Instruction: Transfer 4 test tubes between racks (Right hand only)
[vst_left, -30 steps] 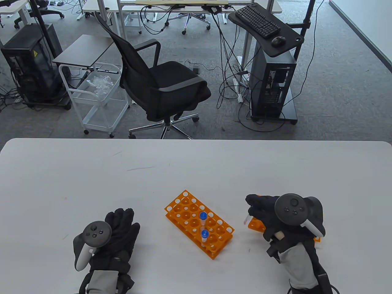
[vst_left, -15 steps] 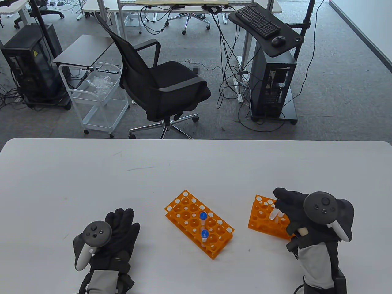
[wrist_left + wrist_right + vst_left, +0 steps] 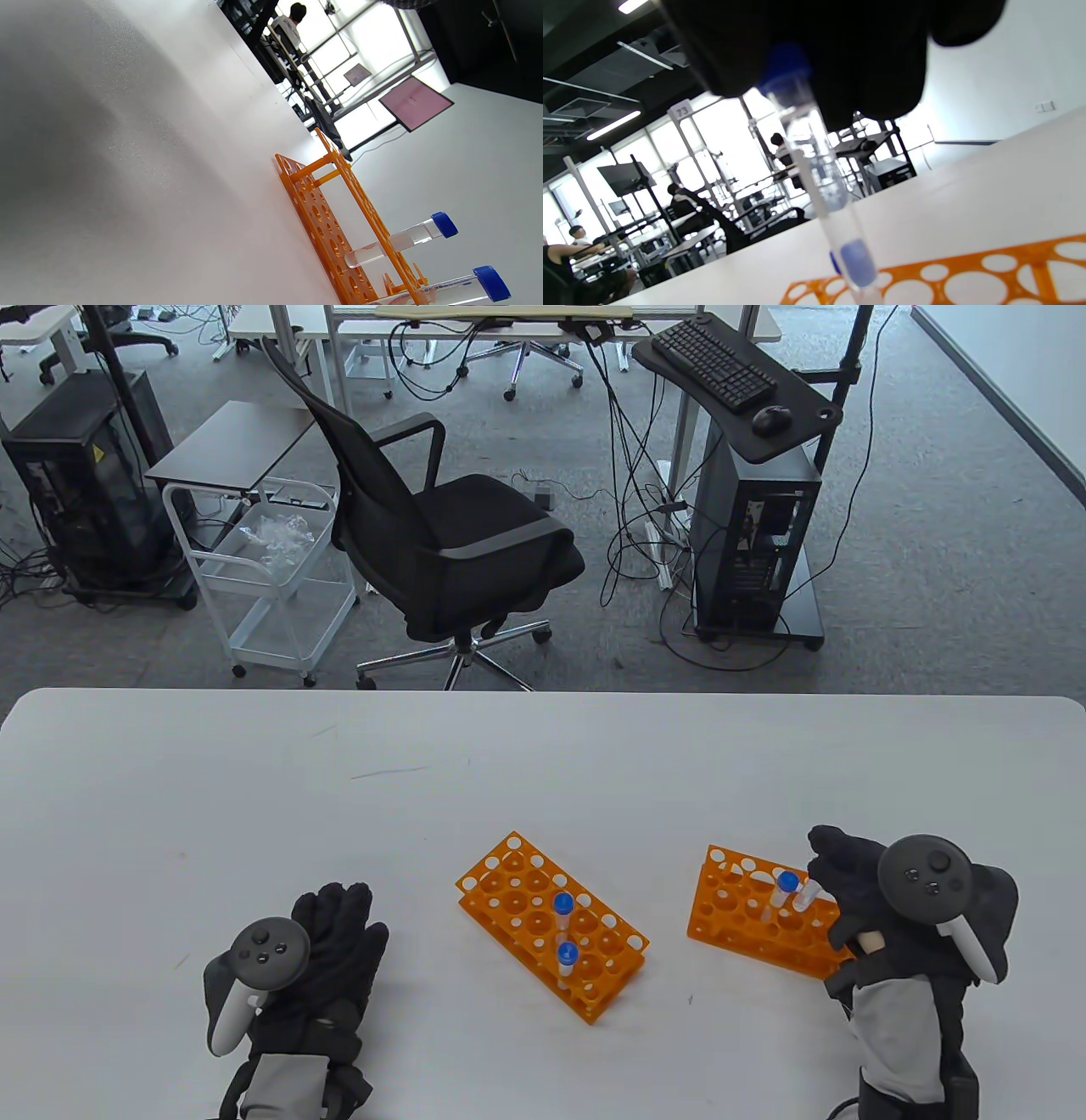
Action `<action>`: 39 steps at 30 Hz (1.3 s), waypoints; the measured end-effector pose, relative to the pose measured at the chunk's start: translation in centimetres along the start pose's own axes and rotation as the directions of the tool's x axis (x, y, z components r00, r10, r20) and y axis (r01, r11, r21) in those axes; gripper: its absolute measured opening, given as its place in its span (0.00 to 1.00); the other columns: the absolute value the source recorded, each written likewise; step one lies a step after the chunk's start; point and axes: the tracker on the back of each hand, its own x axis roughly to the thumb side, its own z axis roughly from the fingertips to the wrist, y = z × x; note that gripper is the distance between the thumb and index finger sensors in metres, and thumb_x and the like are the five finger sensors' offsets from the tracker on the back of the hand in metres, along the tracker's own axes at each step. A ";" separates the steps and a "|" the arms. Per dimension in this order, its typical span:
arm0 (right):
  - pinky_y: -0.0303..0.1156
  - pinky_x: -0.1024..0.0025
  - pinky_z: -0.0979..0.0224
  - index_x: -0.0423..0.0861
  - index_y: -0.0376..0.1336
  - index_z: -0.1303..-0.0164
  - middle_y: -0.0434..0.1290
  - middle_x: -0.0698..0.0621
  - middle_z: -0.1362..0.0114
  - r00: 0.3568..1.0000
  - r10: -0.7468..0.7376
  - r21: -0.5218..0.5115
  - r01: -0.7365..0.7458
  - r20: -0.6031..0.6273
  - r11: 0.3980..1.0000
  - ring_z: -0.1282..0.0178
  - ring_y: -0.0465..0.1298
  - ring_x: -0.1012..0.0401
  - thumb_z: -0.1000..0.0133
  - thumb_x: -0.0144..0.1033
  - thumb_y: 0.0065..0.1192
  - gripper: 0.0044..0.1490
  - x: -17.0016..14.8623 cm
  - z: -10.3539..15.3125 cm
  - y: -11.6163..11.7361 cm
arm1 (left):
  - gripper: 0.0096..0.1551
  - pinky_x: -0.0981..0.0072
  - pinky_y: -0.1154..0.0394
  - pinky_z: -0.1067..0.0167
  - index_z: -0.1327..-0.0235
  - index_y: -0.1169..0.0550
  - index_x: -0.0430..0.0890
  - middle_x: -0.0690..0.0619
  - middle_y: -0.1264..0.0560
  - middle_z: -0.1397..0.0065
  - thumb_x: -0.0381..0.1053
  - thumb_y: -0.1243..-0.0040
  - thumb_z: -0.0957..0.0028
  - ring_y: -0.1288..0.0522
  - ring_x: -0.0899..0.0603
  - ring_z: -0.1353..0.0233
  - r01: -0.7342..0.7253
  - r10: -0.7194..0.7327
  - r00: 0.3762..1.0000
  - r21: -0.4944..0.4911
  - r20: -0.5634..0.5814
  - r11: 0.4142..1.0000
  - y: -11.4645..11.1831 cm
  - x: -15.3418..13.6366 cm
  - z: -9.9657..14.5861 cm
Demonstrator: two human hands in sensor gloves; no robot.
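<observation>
Orange plastic catches the eye first: two perforated test-tube racks on the white tabletop (image 3: 254, 780). I take the central orange rack (image 3: 517, 891) as my landmark. Two clear, blue-capped test tubes (image 3: 563, 929) stand in it. To its right sits the second orange rack (image 3: 730, 916), where one blue-capped tube (image 3: 781, 893) already stands upright.

The gloved right hand (image 3: 848, 874) hovers over that right-hand rack's near end, fingers closed round the capped top of another clear tube (image 3: 802, 897), pinching it from above. In the right wrist view the held tube (image 3: 835, 220) hangs down with its tip right at the holes; I cannot tell whether it has entered one. The left hand (image 3: 331, 942) lies flat on the tabletop well to the left of the central rack, fingers spread, gripping nothing.

To do this step well, I would say the tube should be held vertical, centred over one hole, lowered until it seats, and only then released, keeping clear of the neighbouring tube.

Compared with half a second ago, the right hand has shifted further right of the central rack and lower over the other rack, uncovering the seated tube. A second ago it was hiding most of that rack. The left hand has not moved.
</observation>
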 end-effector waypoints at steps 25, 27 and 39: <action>0.60 0.33 0.30 0.42 0.70 0.34 0.79 0.39 0.36 0.996 0.054 0.036 -0.052 -0.071 0.998 0.38 0.75 0.40 0.48 0.34 0.68 0.30 -2.1 -1.2 2.5 | 0.41 0.55 0.85 0.26 0.16 0.59 0.65 0.61 0.70 0.14 0.73 0.66 0.40 0.82 0.52 0.19 -0.002 0.002 1.000 -0.002 -0.001 1.000 0.0 0.0 0.0; 0.60 0.33 0.30 0.42 0.70 0.34 0.79 0.39 0.36 0.996 0.057 0.037 -0.055 -0.071 0.998 0.38 0.75 0.40 0.48 0.34 0.68 0.30 -2.2 -1.2 2.6 | 0.41 0.55 0.85 0.26 0.16 0.59 0.65 0.61 0.70 0.14 0.73 0.66 0.40 0.82 0.52 0.19 -0.002 0.002 1.000 -0.004 -0.001 1.000 0.0 0.0 0.0; 0.60 0.33 0.30 0.42 0.70 0.34 0.79 0.39 0.35 0.994 0.073 0.058 -0.068 -0.080 0.996 0.37 0.75 0.40 0.48 0.33 0.68 0.30 -2.5 -1.5 3.5 | 0.41 0.55 0.85 0.26 0.16 0.59 0.65 0.61 0.70 0.14 0.73 0.66 0.40 0.82 0.52 0.19 -0.004 0.004 1.000 -0.006 -0.001 1.000 -0.1 0.0 0.0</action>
